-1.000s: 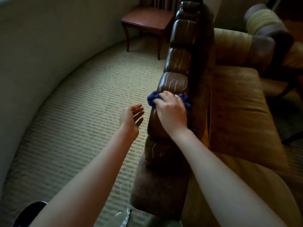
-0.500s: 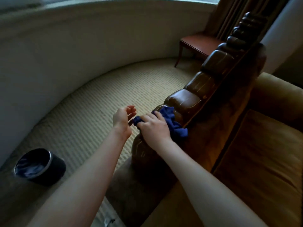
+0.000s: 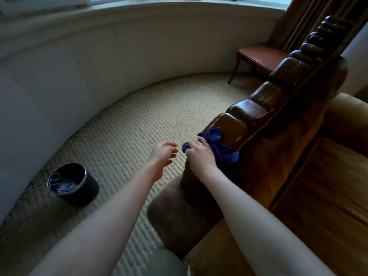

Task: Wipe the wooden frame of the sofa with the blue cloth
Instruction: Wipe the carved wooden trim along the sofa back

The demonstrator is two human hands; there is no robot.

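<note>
Head view: right hand (image 3: 200, 154) grips the blue cloth (image 3: 218, 145), fingers curled over its bunched near end, pressed on the wooden frame (image 3: 235, 127). Left hand (image 3: 163, 154) hovers beside, fingers loosely curled, holding nothing.

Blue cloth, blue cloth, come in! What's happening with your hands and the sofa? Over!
Right hand grips blue cloth against wooden frame. Left hand free, fingers relaxed, beside it. Nothing blocking the frame.

Bunched blue cloth (image 3: 218, 145) on wooden frame (image 3: 264, 104)
</note>
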